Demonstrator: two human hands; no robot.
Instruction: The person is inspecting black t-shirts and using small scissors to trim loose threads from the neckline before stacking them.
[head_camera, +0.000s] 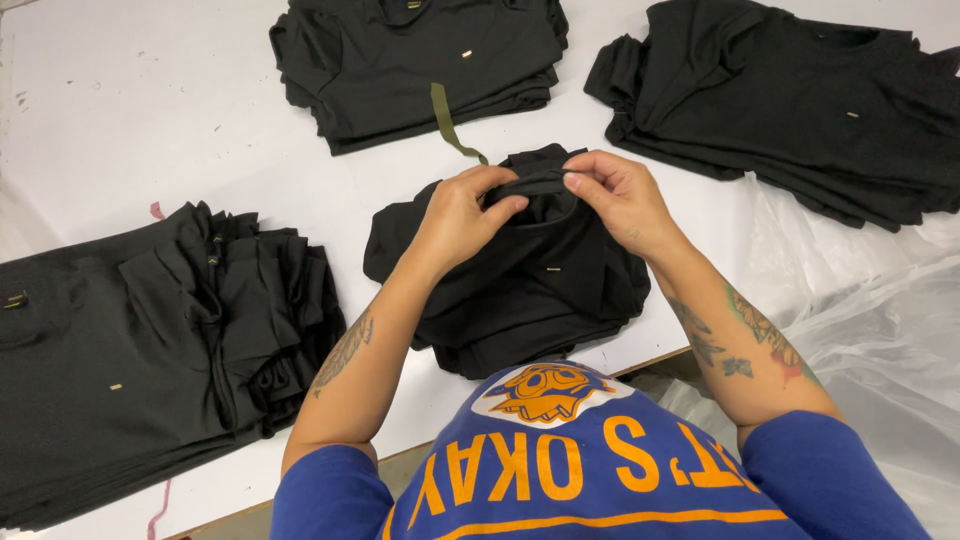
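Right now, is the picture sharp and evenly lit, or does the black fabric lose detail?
Head view: sharp, evenly lit, soft shadows only. The black folded garment held at its collar by the left hand and right hand shows few folds; the clear plastic sheet has mild glare.

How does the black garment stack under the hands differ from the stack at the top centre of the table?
The middle stack has both hands on it, the left hand and right hand pinching its neckline; the top-centre stack lies untouched. An olive strip hangs from the top-centre stack; the middle stack shows none. Both are folded black garments, each with a small pale tag.
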